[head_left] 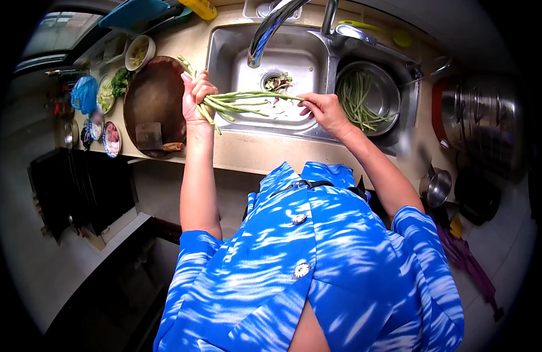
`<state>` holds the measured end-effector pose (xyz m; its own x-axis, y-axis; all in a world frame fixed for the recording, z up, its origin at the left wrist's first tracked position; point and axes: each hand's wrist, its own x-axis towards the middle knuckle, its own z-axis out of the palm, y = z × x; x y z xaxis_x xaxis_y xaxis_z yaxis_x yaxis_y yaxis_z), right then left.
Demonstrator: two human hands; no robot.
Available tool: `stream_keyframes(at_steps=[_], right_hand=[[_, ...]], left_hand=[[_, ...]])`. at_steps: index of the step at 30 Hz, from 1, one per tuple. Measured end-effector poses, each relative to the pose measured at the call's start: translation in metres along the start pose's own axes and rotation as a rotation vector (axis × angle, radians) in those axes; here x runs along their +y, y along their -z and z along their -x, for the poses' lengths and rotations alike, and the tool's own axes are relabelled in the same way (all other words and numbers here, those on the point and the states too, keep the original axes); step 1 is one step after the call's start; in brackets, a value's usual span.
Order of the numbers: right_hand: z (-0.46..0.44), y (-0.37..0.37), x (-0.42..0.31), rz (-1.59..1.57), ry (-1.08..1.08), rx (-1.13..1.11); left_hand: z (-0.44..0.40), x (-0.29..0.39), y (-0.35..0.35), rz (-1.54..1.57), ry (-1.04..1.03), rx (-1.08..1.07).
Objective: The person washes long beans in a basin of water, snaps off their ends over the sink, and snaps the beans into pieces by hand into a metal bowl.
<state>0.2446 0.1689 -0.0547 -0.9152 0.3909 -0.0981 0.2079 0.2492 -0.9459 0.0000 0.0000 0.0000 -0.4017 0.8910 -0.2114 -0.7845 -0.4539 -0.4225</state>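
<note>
The left hand [197, 97] is closed around a bunch of long beans [250, 94], reaching over the sink [235, 70] to the right hand [322, 111], which pinches one end. The beans look light, bendy and snappable; a loose mid-bunch grip should suit.

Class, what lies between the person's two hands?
In the head view, long green beans stretch between the left hand and the right hand, over the sink's left basin. Several ends stop short of the right hand.
</note>
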Motion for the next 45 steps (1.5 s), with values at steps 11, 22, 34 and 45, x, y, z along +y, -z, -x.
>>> stream_keyframes(at_steps=[11,22,34,45], right_hand=[[-0.005,-0.009,-0.013,0.228,0.196,0.178],[-0.002,-0.009,0.020,0.019,-0.157,0.183],[0.054,0.006,0.082,0.131,-0.293,0.747],[0.086,0.065,0.121,0.266,-0.460,1.117]], left_hand=[[-0.006,0.018,0.012,-0.018,0.046,-0.014],[0.023,0.001,-0.019,-0.627,-0.083,-0.170],[-0.025,-0.207,0.060,-1.355,0.505,-0.338],[-0.202,-0.258,0.290,-2.376,-0.214,-0.321]])
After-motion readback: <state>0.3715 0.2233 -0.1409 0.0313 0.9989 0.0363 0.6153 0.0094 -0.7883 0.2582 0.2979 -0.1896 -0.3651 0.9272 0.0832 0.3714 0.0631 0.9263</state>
